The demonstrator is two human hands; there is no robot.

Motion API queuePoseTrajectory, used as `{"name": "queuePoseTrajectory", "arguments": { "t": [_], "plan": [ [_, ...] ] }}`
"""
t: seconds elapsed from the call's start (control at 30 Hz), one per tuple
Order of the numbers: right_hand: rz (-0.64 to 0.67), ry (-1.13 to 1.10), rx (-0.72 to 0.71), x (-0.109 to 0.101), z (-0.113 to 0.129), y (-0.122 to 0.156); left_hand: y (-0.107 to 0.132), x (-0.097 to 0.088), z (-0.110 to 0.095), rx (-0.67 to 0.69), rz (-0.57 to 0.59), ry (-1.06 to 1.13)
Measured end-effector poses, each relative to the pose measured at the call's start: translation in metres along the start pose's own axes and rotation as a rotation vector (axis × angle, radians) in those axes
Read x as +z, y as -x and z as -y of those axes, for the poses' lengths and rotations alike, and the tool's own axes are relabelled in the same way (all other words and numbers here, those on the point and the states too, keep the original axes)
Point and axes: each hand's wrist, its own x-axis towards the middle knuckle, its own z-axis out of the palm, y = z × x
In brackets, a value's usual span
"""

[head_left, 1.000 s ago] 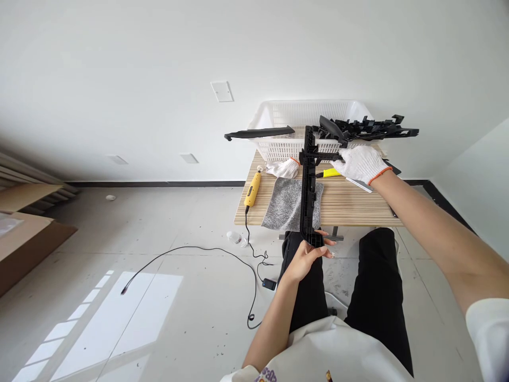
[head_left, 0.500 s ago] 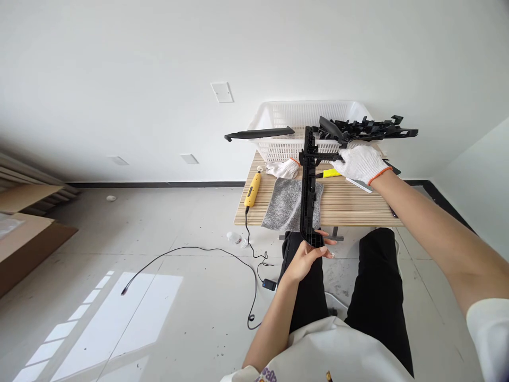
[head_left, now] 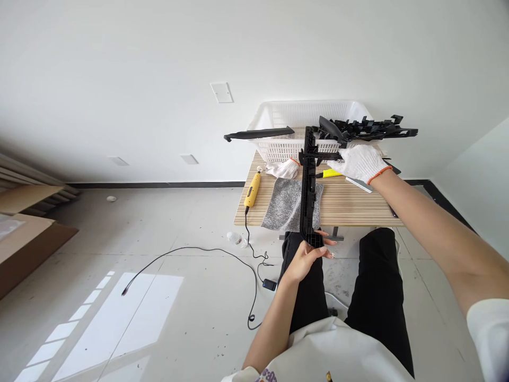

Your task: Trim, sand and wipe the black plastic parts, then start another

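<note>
A long black plastic frame part (head_left: 307, 191) stretches from my lap across the table towards the basket. My bare left hand (head_left: 308, 258) grips its near end, thumb on top and fingers beneath. In a white knit glove with an orange cuff, my right hand (head_left: 360, 162) is closed around the side arm of the same part. Under the part lies a grey cloth (head_left: 284, 204). A yellow-handled tool (head_left: 331, 173) sits by my right fingertips, with a flat grey-white piece (head_left: 359, 184) below the gloved hand.
At the back, a white plastic basket (head_left: 278, 151) holds several black plastic parts (head_left: 369, 129); one long black strip (head_left: 258, 133) overhangs its left rim. A yellow corded rotary tool (head_left: 252, 190) and a spare glove (head_left: 283, 169) lie left on the table. A black cable (head_left: 214, 248) crosses the floor.
</note>
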Motion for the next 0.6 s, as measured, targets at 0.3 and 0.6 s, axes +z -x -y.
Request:
{"name": "queuePoseTrajectory", "arguments": {
  "t": [0.3,0.6],
  "plan": [
    [0.001,-0.017,-0.009,0.009,-0.005,-0.002,0.000,0.001,0.000,0.005,0.004,0.007],
    [-0.033,-0.012,-0.032,0.013,-0.007,-0.001,0.001,0.001,-0.001,-0.001,0.001,-0.001]
  ]
}}
